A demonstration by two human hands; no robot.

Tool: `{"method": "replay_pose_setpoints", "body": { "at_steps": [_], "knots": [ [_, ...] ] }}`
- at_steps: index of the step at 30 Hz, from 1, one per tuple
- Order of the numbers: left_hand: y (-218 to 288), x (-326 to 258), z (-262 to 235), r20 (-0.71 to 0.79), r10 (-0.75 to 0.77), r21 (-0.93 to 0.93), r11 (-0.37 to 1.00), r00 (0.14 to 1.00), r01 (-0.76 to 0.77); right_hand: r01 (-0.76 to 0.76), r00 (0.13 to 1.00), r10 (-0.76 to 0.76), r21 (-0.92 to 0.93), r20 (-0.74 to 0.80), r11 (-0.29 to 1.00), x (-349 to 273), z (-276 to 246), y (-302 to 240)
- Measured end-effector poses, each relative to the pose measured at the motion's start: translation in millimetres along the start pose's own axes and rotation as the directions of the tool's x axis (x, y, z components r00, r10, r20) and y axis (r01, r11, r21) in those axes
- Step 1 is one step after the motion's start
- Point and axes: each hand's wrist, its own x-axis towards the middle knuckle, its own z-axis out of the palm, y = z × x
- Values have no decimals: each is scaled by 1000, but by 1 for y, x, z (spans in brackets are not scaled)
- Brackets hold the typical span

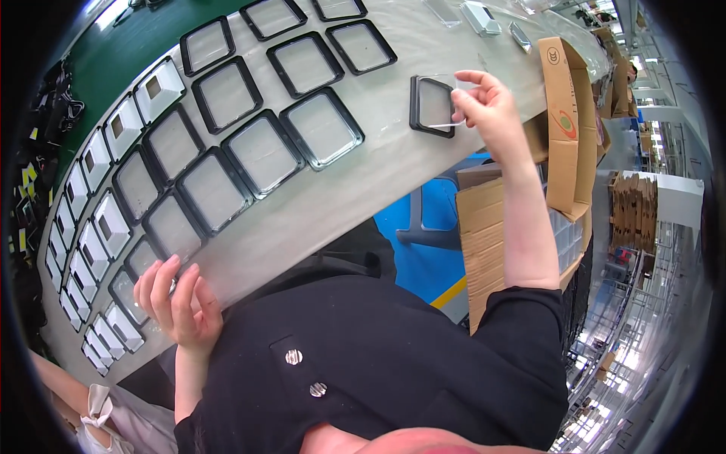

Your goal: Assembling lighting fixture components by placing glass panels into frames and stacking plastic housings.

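My right hand (488, 113) is closed on the edge of a thin clear panel (445, 125). The panel is over or against a black rectangular frame (415, 106), which lies by itself on the right part of the table; whether the two touch, I cannot tell. My left hand (180, 303) hovers by the table's near edge at the left, fingers loosely bent and apart, with nothing visible in them. It is nearest to the end of a group of black frames with clear middles (214, 189).
The pale table (393, 151) runs diagonally. More black frames (305, 64) lie towards the far side, and rows of white frames (106, 223) at the left. An open cardboard box (484, 242) and a blue chair (431, 219) stand by the right edge. Another person's arm (64, 386) shows lower left.
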Motion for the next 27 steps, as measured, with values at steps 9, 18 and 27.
{"method": "replay_pose_setpoints", "body": {
  "at_steps": [9,18,27],
  "knots": [
    [71,107,3,273,345,-290,920,898,-266,-49,998,57,236,-28,971,-30,-21,10],
    [163,208,167,584,371,-182,927,722,-329,79,988,5,543,-151,836,-114,-28,-17],
    [162,221,144,668,359,-257,933,652,-250,-28,997,-40,761,71,648,-131,-31,26]
  ]
}}
